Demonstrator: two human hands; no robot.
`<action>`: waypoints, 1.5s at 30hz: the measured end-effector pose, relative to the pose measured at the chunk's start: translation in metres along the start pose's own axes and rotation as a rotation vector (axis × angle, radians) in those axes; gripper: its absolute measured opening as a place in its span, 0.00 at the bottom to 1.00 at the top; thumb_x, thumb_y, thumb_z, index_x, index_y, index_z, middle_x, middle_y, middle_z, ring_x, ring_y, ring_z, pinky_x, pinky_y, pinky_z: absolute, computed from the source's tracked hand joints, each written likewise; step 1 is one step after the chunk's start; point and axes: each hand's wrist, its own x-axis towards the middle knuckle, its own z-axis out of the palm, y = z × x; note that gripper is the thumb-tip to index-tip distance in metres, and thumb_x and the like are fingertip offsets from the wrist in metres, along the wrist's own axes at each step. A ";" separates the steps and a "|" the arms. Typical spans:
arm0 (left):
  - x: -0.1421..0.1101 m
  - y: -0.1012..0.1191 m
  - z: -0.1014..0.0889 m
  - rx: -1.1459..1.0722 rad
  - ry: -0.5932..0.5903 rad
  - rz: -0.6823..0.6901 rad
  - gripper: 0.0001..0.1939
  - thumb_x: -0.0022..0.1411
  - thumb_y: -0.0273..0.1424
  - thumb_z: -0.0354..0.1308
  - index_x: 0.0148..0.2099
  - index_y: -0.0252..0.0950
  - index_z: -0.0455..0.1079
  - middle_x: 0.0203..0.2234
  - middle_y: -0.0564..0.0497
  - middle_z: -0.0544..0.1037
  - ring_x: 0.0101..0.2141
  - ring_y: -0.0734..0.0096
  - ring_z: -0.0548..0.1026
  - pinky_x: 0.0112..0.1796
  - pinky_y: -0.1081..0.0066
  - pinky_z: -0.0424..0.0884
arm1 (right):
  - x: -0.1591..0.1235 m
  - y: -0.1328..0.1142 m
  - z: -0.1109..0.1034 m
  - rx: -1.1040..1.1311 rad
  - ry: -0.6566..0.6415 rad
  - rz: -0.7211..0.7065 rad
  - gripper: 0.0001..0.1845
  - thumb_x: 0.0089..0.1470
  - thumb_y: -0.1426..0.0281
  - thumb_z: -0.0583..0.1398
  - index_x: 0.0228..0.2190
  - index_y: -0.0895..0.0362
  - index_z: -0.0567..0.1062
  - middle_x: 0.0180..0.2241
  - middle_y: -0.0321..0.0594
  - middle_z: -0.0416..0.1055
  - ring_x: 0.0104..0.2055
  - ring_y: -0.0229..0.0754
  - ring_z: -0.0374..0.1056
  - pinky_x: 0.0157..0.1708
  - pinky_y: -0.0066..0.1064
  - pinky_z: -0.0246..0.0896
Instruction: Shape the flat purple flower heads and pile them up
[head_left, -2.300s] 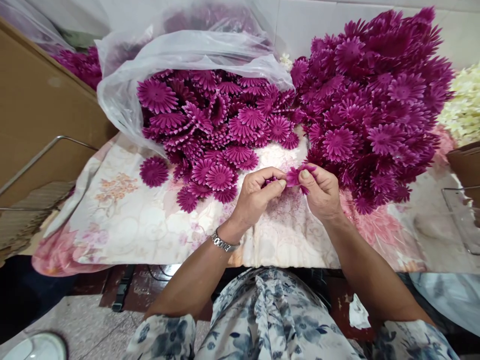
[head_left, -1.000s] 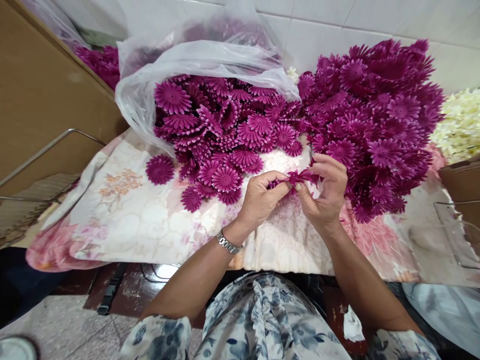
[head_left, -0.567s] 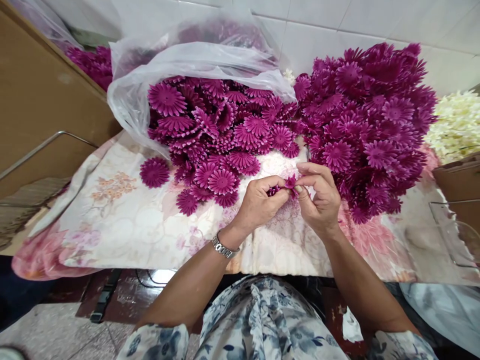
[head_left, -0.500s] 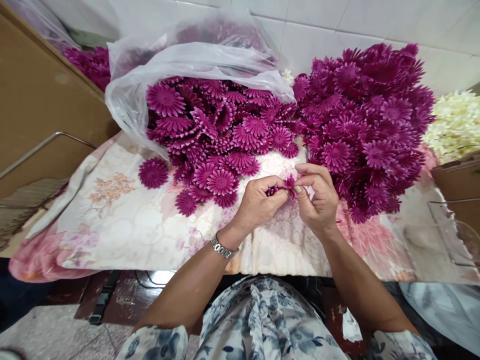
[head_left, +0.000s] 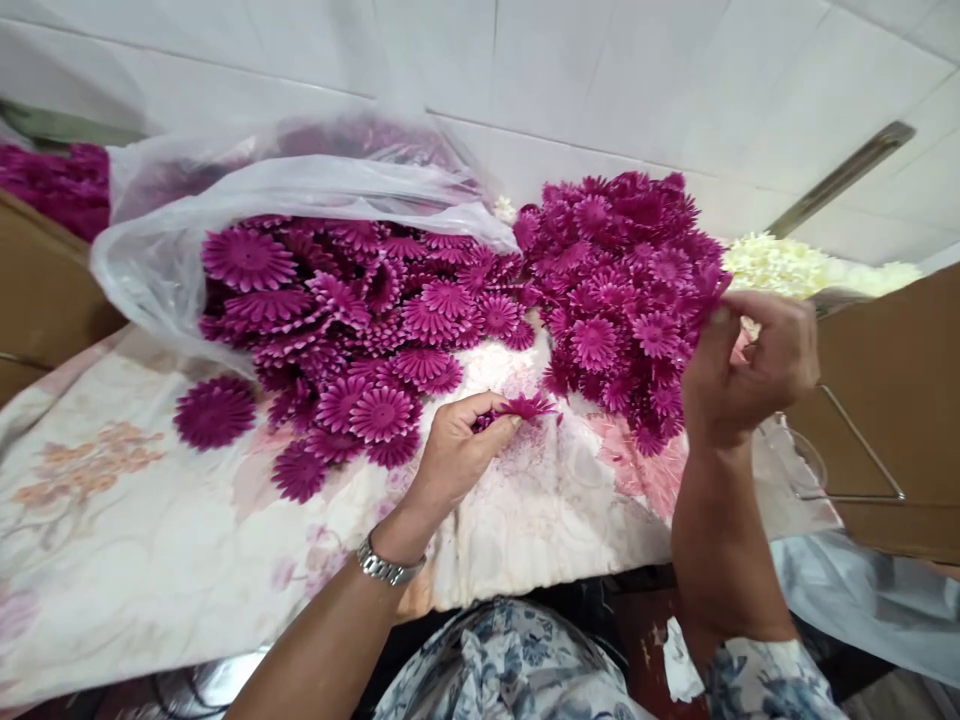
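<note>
My left hand (head_left: 469, 440) is closed over the cloth, thumb and forefinger pinching a purple artificial flower (head_left: 531, 404) whose petals stick out to the right. Part of that flower is hidden behind the fingers. My right hand (head_left: 754, 360) is raised at the right edge of a heap of purple flowers (head_left: 600, 280). Its thumb and fingertips are closed on a purple flower (head_left: 709, 292), which overlaps the heap from my viewpoint. To the left, more purple flower heads (head_left: 379, 413) spill from a clear plastic bag (head_left: 300, 185).
A floral cloth (head_left: 187, 550) covers the table, with one loose flower head (head_left: 216, 412) at left. Cardboard boxes stand left (head_left: 45, 270) and right (head_left: 900, 400). Pale yellow flowers (head_left: 780, 265) lie behind the right box, near a tiled wall (head_left: 637, 90).
My right hand has moved away from the left, out to the right and up to the heap's edge. The left hand still pinches its flower. The view has shifted right.
</note>
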 end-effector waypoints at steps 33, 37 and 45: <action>0.002 0.001 0.010 -0.639 -0.006 -0.269 0.21 0.47 0.19 0.54 0.45 0.35 0.65 0.29 0.53 0.76 0.29 0.75 0.74 0.34 0.74 0.68 | -0.033 -0.063 0.006 0.513 -0.742 0.027 0.09 0.54 0.64 0.60 0.35 0.56 0.75 0.32 0.41 0.74 0.35 0.40 0.70 0.34 0.33 0.65; 0.001 -0.002 0.011 -0.601 -0.001 -0.246 0.20 0.47 0.20 0.57 0.45 0.36 0.68 0.26 0.56 0.74 0.25 0.81 0.70 0.29 0.79 0.64 | -0.053 -0.082 0.018 0.637 -0.833 0.144 0.06 0.53 0.68 0.60 0.33 0.57 0.74 0.30 0.37 0.72 0.33 0.37 0.68 0.33 0.30 0.64; 0.004 -0.003 0.008 -0.650 0.053 -0.314 0.14 0.47 0.23 0.56 0.38 0.33 0.75 0.28 0.51 0.77 0.27 0.77 0.71 0.29 0.76 0.68 | -0.060 -0.073 0.017 0.665 -0.674 0.141 0.10 0.52 0.70 0.60 0.39 0.56 0.73 0.35 0.42 0.73 0.39 0.41 0.69 0.39 0.36 0.66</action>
